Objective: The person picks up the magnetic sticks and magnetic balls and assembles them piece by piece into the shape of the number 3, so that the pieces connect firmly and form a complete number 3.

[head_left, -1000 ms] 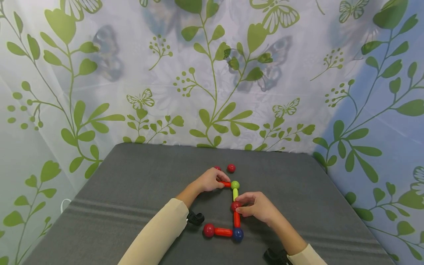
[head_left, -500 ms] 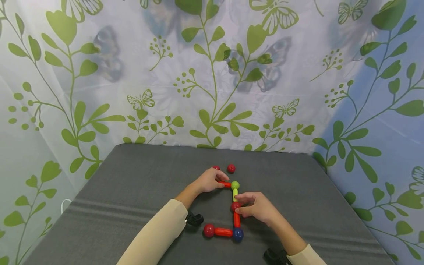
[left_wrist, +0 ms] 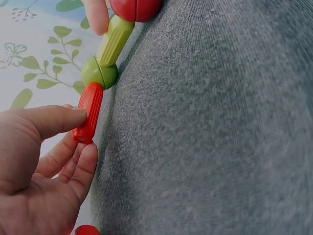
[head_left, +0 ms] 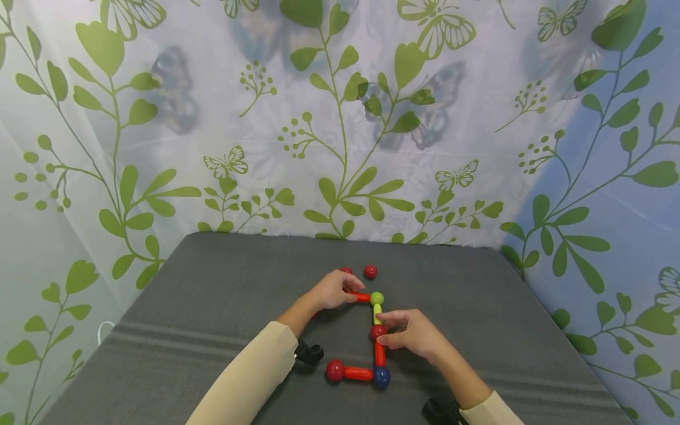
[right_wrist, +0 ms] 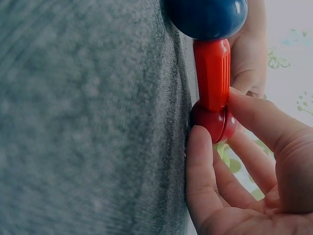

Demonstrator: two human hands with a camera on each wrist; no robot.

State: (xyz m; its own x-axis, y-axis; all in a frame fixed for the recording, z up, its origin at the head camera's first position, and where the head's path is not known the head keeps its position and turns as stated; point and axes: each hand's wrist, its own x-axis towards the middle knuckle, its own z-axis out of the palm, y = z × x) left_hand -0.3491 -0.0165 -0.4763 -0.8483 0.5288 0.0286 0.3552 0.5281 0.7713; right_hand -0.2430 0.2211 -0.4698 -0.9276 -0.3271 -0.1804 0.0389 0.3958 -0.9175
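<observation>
My left hand (head_left: 333, 290) pinches a short red magnetic rod (left_wrist: 90, 110) between thumb and fingers. The rod's far end touches a lime green ball (left_wrist: 100, 73); its near end is bare. From that ball a yellow-green rod (head_left: 377, 313) leads to a red ball (right_wrist: 215, 120), which my right hand (head_left: 413, 332) holds between thumb and fingers. Nearer me, another red rod (right_wrist: 212, 73) joins this ball to a dark blue ball (head_left: 381, 377). A further red rod (head_left: 358, 373) runs left from the blue ball to a larger-looking red ball (head_left: 335, 370).
A loose red ball (head_left: 370, 271) lies beyond the green ball. Another red ball (head_left: 346, 270) is partly hidden behind my left hand. Everything lies on a dark grey cloth-covered table (head_left: 239, 265), with a leaf-and-butterfly patterned curtain (head_left: 319, 147) behind.
My left hand has shifted slightly left, uncovering more of the red ball behind it. A bit of red now shows under the left wrist. The right hand keeps its place.
</observation>
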